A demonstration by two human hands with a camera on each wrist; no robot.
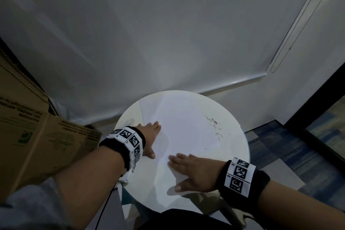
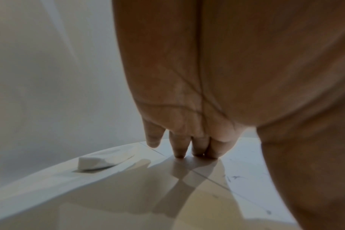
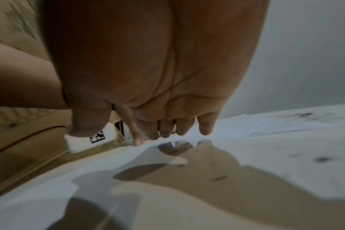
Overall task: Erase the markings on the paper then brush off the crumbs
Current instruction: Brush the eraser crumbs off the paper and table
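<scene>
Left hand (image 1: 149,139) flat, fingers straight, pressing white paper (image 1: 183,123) on round glossy table (image 1: 128,115). Right hand (image 1: 194,172) flat on paper's near edge. Dark thready crumbs (image 1: 214,127) beyond right hand. Left-wrist view alone shows white block eraser (image 2: 102,160) left of fingers.

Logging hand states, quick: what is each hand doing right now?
Left hand: open, fingers flat on the paper.
Right hand: open, flat on the paper, holding nothing.
</scene>
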